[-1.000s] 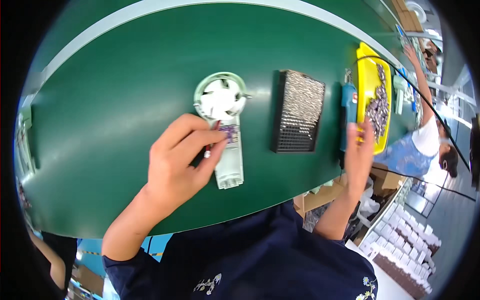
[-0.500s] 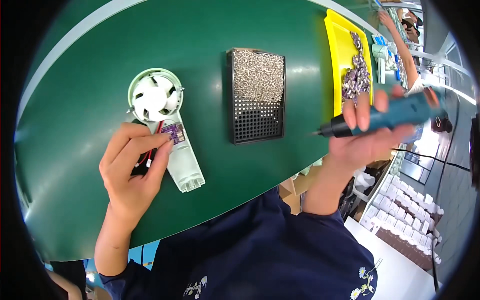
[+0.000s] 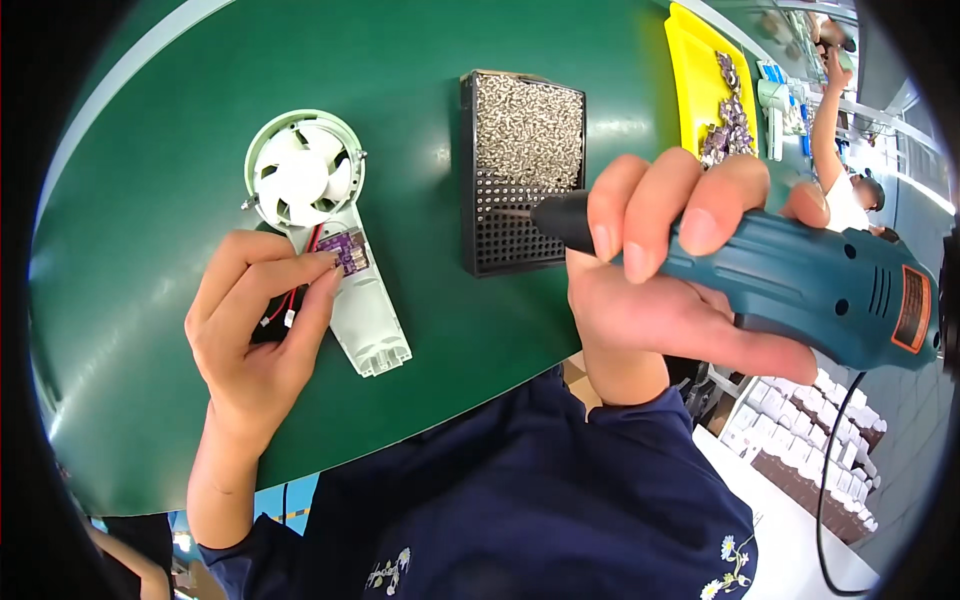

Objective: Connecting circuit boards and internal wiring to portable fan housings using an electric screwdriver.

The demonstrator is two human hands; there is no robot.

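Note:
My left hand [image 3: 255, 325] pinches a small purple circuit board [image 3: 346, 252] at its left edge. The board rests in the pale green handle housing [image 3: 372, 325] of a small fan [image 3: 302, 172], whose round head points away from me. Red and black wires with a white plug [image 3: 290, 318] come out beside my fingers. My right hand [image 3: 680, 290] is wrapped round a teal electric screwdriver [image 3: 800, 275] with a black nose. Its bit points left, over the holed part of a black screw tray [image 3: 470, 225] heaped with small silver screws [image 3: 528, 130].
A yellow tray [image 3: 690, 75] with purple circuit boards [image 3: 733, 125] lies at the far right. Another person's arm [image 3: 828, 125] reaches in beyond it. The screwdriver's black cord [image 3: 825, 490] hangs at the right. White parts [image 3: 800, 430] stand in rows below the table.
My right hand has brought the screwdriver left and nearer to the camera, its bit now over the screw tray. My left hand keeps its pinch on the board. The view has shifted slightly.

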